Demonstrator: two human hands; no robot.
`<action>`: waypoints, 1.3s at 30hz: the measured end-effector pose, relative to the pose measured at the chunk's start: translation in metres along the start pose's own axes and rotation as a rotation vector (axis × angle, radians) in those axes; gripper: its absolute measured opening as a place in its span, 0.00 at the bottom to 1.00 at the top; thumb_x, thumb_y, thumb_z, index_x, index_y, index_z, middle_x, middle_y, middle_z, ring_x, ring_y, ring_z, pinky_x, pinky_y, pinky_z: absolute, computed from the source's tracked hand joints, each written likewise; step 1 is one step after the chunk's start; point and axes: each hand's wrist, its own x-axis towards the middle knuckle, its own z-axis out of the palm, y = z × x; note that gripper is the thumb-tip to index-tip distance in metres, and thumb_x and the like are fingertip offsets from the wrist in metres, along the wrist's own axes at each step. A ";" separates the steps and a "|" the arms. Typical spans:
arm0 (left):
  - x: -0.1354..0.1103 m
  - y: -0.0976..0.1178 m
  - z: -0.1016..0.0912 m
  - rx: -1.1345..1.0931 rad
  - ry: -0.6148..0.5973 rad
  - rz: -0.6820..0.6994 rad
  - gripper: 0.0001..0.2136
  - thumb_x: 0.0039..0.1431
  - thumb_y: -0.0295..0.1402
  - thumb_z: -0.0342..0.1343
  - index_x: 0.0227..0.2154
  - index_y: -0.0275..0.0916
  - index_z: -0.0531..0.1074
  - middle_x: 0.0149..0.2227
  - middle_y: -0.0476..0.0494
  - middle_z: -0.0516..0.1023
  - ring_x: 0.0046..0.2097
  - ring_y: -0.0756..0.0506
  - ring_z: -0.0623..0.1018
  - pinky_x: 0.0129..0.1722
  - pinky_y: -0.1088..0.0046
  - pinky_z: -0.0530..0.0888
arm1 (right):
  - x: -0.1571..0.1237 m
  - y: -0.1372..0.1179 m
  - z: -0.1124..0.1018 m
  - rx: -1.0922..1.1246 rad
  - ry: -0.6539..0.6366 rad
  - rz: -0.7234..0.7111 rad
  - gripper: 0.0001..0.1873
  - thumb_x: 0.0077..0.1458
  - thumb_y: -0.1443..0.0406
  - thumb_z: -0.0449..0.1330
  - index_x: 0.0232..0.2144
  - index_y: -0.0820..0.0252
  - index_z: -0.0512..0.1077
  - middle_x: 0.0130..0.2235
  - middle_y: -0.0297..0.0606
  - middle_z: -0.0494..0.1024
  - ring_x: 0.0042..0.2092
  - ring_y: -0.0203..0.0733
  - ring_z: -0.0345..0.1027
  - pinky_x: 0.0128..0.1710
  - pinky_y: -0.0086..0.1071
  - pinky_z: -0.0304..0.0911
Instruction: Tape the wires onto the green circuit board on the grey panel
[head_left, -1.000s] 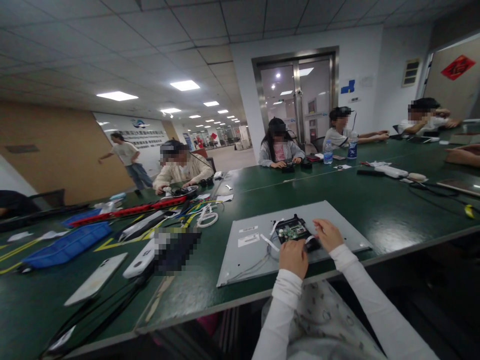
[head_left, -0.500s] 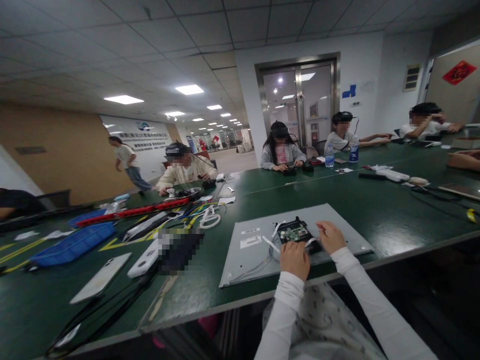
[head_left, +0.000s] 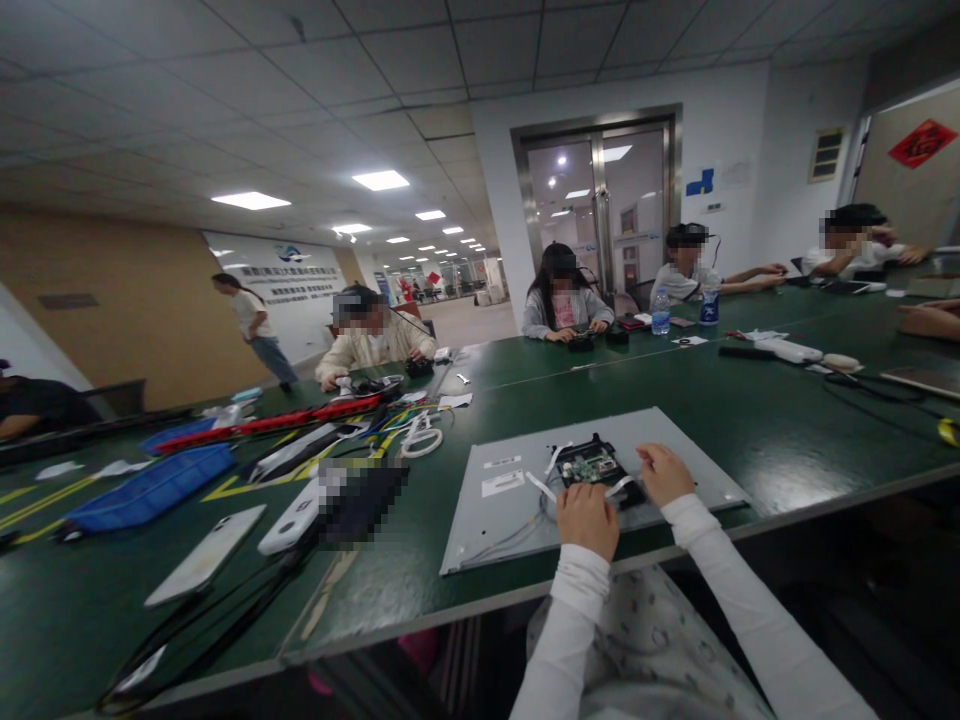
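A flat grey metal panel (head_left: 480, 520) lies on the green table. On it rests a black module with a green circuit board (head_left: 591, 468) in its frame. My left hand (head_left: 589, 520) lies at the module's near edge, its fingers bent and together; what is under the fingertips is hidden. One white ribbon cable (head_left: 621, 485) runs up to those fingers, and another white strip (head_left: 541, 487) sticks out to their left. Just right of the module, my right hand (head_left: 666, 475) has its fingers curled in; anything between the fingertips is too small to make out.
To the left are a white phone (head_left: 206, 555), a white device (head_left: 292, 515) with black cables, a blue tray (head_left: 150, 488), and a white coiled cable (head_left: 421, 437). A water bottle (head_left: 660, 312) stands across the table. Several people sit around it.
Both hands keep almost the same place at the module. The view has shifted very slightly. The person walking in the background at left has moved a little.
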 end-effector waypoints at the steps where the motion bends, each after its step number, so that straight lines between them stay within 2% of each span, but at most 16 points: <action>1: 0.000 0.001 -0.002 0.007 -0.001 -0.010 0.09 0.48 0.25 0.46 0.31 0.39 0.69 0.33 0.45 0.71 0.41 0.44 0.67 0.43 0.64 0.60 | 0.000 0.000 0.000 -0.004 -0.005 0.001 0.17 0.42 0.74 0.46 0.34 0.61 0.68 0.36 0.38 0.70 0.38 0.37 0.63 0.41 0.29 0.57; 6: 0.000 0.004 -0.004 0.023 0.004 -0.014 0.08 0.48 0.25 0.47 0.30 0.39 0.69 0.32 0.44 0.71 0.40 0.44 0.68 0.42 0.64 0.60 | -0.001 -0.001 -0.001 -0.015 -0.016 0.009 0.17 0.42 0.74 0.47 0.35 0.61 0.68 0.36 0.38 0.70 0.39 0.37 0.63 0.41 0.29 0.57; 15: 0.000 -0.004 0.004 0.022 0.005 0.009 0.08 0.48 0.26 0.46 0.30 0.39 0.69 0.32 0.45 0.71 0.40 0.44 0.68 0.42 0.65 0.60 | 0.000 -0.003 0.000 -0.012 -0.037 0.018 0.17 0.42 0.75 0.47 0.35 0.62 0.68 0.37 0.38 0.70 0.39 0.36 0.63 0.41 0.28 0.56; 23: -0.001 0.002 -0.004 0.021 -0.014 -0.027 0.09 0.48 0.25 0.46 0.30 0.39 0.70 0.33 0.44 0.71 0.41 0.44 0.67 0.43 0.64 0.59 | 0.000 -0.002 0.002 0.006 -0.029 -0.009 0.18 0.40 0.75 0.47 0.35 0.61 0.68 0.36 0.39 0.70 0.37 0.36 0.64 0.39 0.29 0.58; 32: -0.002 -0.011 0.011 0.010 -0.037 0.027 0.09 0.49 0.27 0.46 0.31 0.38 0.69 0.33 0.44 0.70 0.41 0.44 0.67 0.42 0.65 0.59 | -0.002 -0.003 0.003 0.001 -0.035 -0.023 0.18 0.41 0.74 0.48 0.36 0.62 0.68 0.36 0.38 0.70 0.37 0.36 0.63 0.39 0.29 0.58; 39: -0.003 -0.009 0.008 0.012 -0.022 0.011 0.08 0.49 0.27 0.46 0.30 0.39 0.69 0.33 0.44 0.70 0.40 0.45 0.67 0.42 0.66 0.60 | -0.002 -0.002 0.005 0.009 -0.049 -0.041 0.17 0.41 0.74 0.48 0.35 0.62 0.67 0.36 0.39 0.70 0.37 0.37 0.63 0.39 0.29 0.59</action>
